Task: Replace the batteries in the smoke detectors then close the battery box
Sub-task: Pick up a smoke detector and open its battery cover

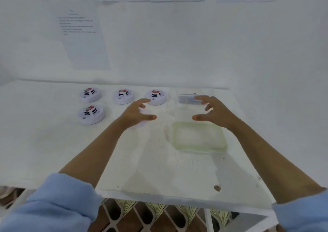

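Holding my fingers [144, 100] spread and loosely curved on both sides, gripping nothing. My left hand [137, 112] hangs over a fifth smoke detector [142, 123] that is mostly hidden under the palm; can't tell if I touch it. My right hand [215, 111] is over the clear battery box [182, 114], fingertips by the battery pack [188, 99] at its far end; contact unclear. Thumbs point at each other across the gap.

The box lid [197, 137], clear with a greenish rim, lies flat on the table [159, 169] just on the near side of the box, so the box is uncovered.

Other smoke detectors sit to the left. Far row: left detector [90, 95], middle detector [123, 96], right detector [156, 96] just beyond my left fingertips. Closer in: near detector [90, 114]. All round and white, with a red and black-striped part on top.

Light blue sleeves [53, 205] end at my elbows, forearms bare. Printed sheet [79, 36] on the wall behind, text too blurred to read
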